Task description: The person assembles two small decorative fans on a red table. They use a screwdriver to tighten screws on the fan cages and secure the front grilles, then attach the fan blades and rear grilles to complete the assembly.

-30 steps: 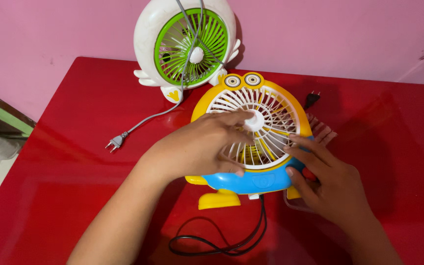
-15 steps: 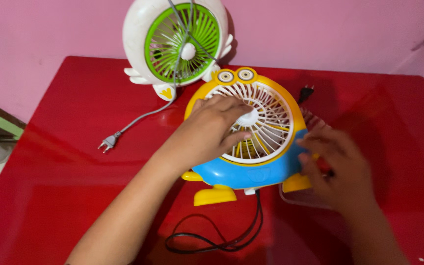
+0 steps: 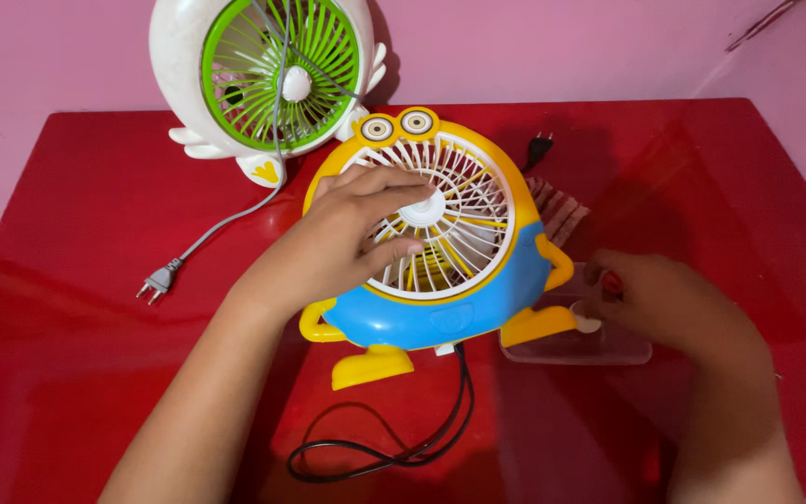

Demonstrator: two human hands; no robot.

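Left hand [image 3: 347, 238] spread flat on yellow fan [image 3: 440, 243] grille, right hand [image 3: 664, 299] loosely curled over clear tray [image 3: 576, 350]

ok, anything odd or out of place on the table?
Mostly the cords: the white fan has its grey cord draped across its grille, plug loose on the table. The yellow fan lies flat under the left hand.
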